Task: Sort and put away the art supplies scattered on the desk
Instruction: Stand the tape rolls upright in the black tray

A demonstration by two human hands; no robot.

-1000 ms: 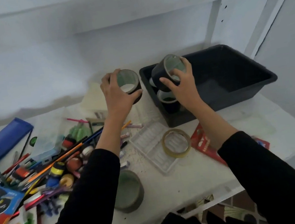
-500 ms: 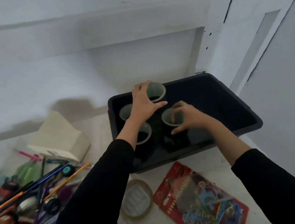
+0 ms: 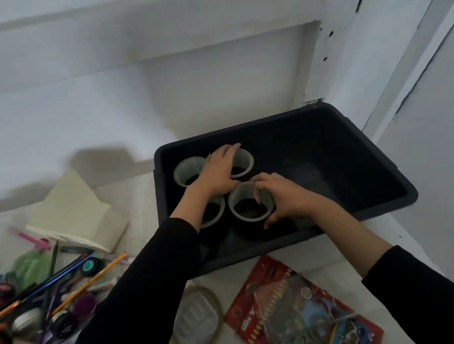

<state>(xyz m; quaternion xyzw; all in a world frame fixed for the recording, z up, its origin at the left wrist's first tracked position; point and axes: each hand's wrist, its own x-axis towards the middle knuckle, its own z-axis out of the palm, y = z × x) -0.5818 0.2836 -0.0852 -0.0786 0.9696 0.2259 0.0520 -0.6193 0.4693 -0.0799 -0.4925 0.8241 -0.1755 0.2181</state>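
Compared with 1 second ago, both rolls of dark tape with pale cardboard cores have come off the air above the desk and now sit inside the black rectangular plastic bin, and the camera has swung toward that bin. The left hand lies flat across the far rolls, fingers spread and resting on top, not clearly closed around anything. The right hand curls around the near right tape roll, with fingertips hooked inside its core and the thumb on the outer wall, so its hold looks narrow and on that roll.

4 rolls now stand core-up in the left half of the bin: a far left roll, a far right roll partly under the left hand, a near left roll half hidden by the left forearm, and the one held by the right hand. They sit touching or just beside each other. The right half of the bin is bare.

This suggests the tape group is mostly sorted. Left of the bin, the heap of coloured pencils and brushes remains on the desk; in front of the bin lie a tan tape ring and a red printed packet.
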